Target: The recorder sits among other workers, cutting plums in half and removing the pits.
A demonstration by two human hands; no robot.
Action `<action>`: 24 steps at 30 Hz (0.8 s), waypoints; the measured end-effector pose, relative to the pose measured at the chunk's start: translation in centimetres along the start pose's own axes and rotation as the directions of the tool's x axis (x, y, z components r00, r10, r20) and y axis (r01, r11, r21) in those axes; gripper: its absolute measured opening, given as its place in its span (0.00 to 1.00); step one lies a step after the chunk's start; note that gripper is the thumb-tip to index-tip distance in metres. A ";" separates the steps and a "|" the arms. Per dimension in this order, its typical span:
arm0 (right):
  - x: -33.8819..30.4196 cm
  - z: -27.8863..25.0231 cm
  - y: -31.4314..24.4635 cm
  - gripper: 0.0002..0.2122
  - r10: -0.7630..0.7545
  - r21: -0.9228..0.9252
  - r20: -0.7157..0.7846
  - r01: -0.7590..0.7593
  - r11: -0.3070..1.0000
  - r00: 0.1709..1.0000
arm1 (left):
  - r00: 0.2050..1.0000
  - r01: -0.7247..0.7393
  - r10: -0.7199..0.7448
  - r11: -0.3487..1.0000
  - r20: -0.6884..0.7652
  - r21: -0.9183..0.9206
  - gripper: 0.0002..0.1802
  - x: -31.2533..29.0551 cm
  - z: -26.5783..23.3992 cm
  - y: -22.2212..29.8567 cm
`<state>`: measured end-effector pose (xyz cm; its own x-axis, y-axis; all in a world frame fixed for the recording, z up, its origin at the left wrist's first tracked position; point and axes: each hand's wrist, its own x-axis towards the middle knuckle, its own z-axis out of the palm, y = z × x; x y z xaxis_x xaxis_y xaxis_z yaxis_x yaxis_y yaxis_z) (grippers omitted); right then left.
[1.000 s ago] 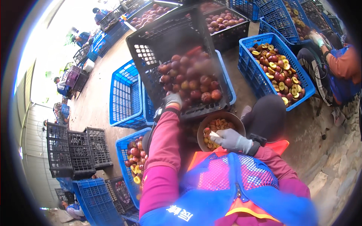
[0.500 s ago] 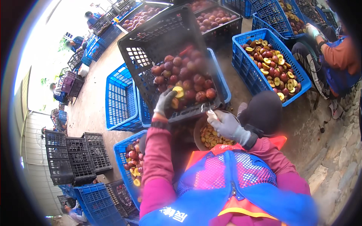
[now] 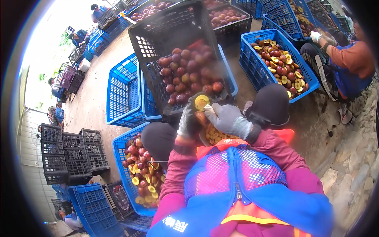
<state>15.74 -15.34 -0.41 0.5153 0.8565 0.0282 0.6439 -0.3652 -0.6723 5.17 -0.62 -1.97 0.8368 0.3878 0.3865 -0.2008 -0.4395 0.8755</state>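
Note:
In its dark-palmed grey glove, my left hand [image 3: 188,118] is closed round a cut plum [image 3: 201,102], its round yellow cut face turned up. My gloved right hand [image 3: 229,121] grips a small tool with a white handle [image 3: 212,107], held against the plum; its metal tip is hidden now. Beneath my hands a bowl of yellow pieces [image 3: 216,135] shows in part. In front of them a tilted black crate [image 3: 167,33] holds many whole plums [image 3: 183,73]. By my left knee is a blue crate [image 3: 118,152] of halved plums [image 3: 144,170].
Blue crates [image 3: 112,93] stand left of the black one. At the right is another blue crate [image 3: 246,59] of halved plums, with a co-worker [image 3: 351,59] seated beside it. Black crates [image 3: 73,156] are stacked at the left. A stone wall [image 3: 351,185] edges the right.
My left hand has come back from the black crate toward my body with the cut plum. My right hand has shifted slightly left, and the tool now meets the plum.

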 end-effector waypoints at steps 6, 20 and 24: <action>-1.1 0.2 0.3 0.20 -0.103 0.083 0.083 0.096 0.992 0.991 | 0.996 0.074 -0.078 0.991 0.039 0.108 0.27 -1.5 0.4 -3.9; -3.0 -1.0 -0.3 0.24 -0.057 0.716 0.698 -0.696 0.051 0.714 | 0.850 0.429 -0.527 0.684 0.007 -0.590 0.26 -1.8 -2.4 -5.9; -3.0 -3.0 4.5 0.27 0.046 0.774 0.585 -0.575 0.266 0.810 | 0.873 0.453 -0.462 0.887 -0.153 -0.093 0.21 -3.6 -9.8 -1.6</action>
<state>18.78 -20.61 -1.34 0.1157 0.8901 -0.4408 -0.5624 -0.3071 -0.7677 -2.55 6.67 -1.95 0.7455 0.6661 -0.0229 0.1537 -0.1384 0.9784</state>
